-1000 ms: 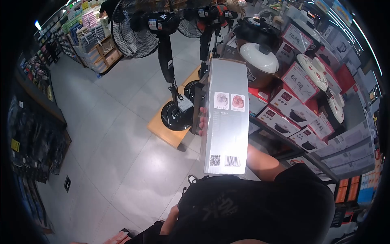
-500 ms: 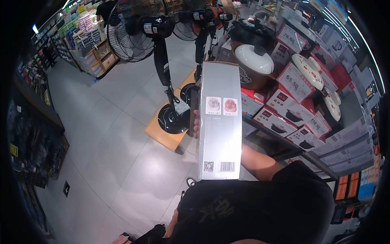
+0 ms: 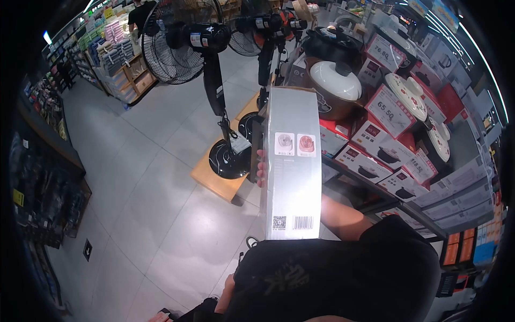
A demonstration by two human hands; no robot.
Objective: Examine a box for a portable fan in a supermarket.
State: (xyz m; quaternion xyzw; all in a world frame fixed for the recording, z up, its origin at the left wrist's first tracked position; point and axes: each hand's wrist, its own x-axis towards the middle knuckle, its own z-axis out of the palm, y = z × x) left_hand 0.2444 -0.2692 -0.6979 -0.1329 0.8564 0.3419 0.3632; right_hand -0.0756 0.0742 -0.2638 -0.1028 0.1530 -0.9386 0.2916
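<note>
A tall pale grey cardboard box [image 3: 293, 177] stands upright in front of me, with two small pictures of round fans, a QR code and a barcode on its side. My right hand [image 3: 261, 168] grips it from behind, and only its fingertips show at the box's left edge. The right forearm [image 3: 343, 217] passes behind the box. At the lower left, part of my left arm [image 3: 227, 292] hangs beside my black shirt. A skin-coloured patch [image 3: 159, 317] is cut off at the bottom edge; I cannot make out the left hand's fingers.
Black standing fans [image 3: 214, 91] rise from a low wooden platform [image 3: 214, 185] ahead. On the right, cooking pots [image 3: 337, 80] sit on stacked boxes [image 3: 370, 161] with price signs [image 3: 390, 110]. Folded towels [image 3: 115, 51] fill shelves at the far left, where a person [image 3: 140, 13] stands.
The box has shifted slightly right and down, with my right hand still around it. More of my left arm shows at the lower left. The person at the far left shows more.
</note>
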